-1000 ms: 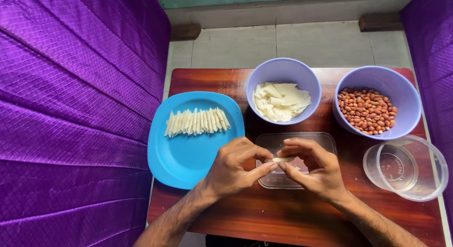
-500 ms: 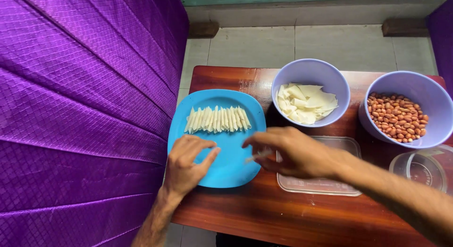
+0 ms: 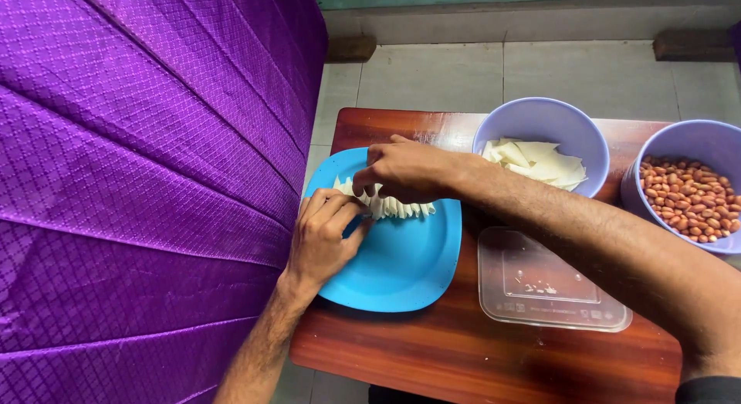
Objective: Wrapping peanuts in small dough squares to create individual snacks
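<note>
Both hands are working over the square blue plastic plate (image 3: 401,257) at centre-left of the frame. The right hand (image 3: 405,171) is reaching across, fingers curled together on the row of thin white rolled sticks (image 3: 394,206) lying along the plate's upper part; exactly what it is pinching is hidden. The left hand (image 3: 324,238) is resting at the row's left end, fingers bent and close together, touching the sticks.

Judging by the layout, a good row is finished, but much is left: the lavender bowl of pale wrapper pieces (image 3: 540,161) and the lavender bowl of peanuts (image 3: 691,196) at upper right are both holding plenty. A clear plastic lid (image 3: 544,284) is lying beside the plate.

Surface: reddish wooden table (image 3: 463,350). Purple quilted cloth (image 3: 139,180) is filling the left; pale floor tiles (image 3: 432,72) are showing above.
</note>
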